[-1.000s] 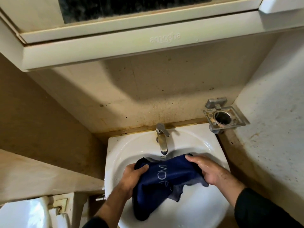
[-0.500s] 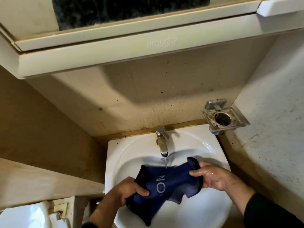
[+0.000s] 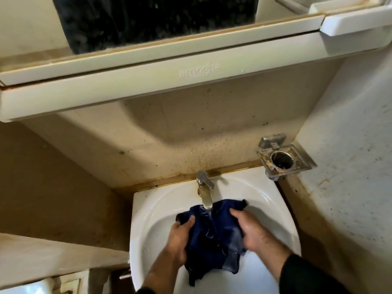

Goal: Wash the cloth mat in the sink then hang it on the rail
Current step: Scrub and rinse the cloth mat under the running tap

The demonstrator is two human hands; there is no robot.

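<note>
A dark blue cloth mat [image 3: 214, 234] hangs bunched over the white sink [image 3: 152, 211], right under the metal tap [image 3: 204, 192]. Water runs from the spout onto the cloth. My left hand [image 3: 180, 238] grips the mat's left side, thumb on top. My right hand [image 3: 250, 232] grips its right side. The lower end of the mat trails down into the basin. No rail is in view.
A metal holder with a round cup ring [image 3: 283, 160] juts from the wall at the sink's right corner. A cream cabinet with a mirror [image 3: 148, 20] overhangs the sink. Stained walls close in on both sides.
Both hands have moved closer together and bunched the mat up under the tap. The printed lettering on the cloth no longer shows. The view has tilted upward.
</note>
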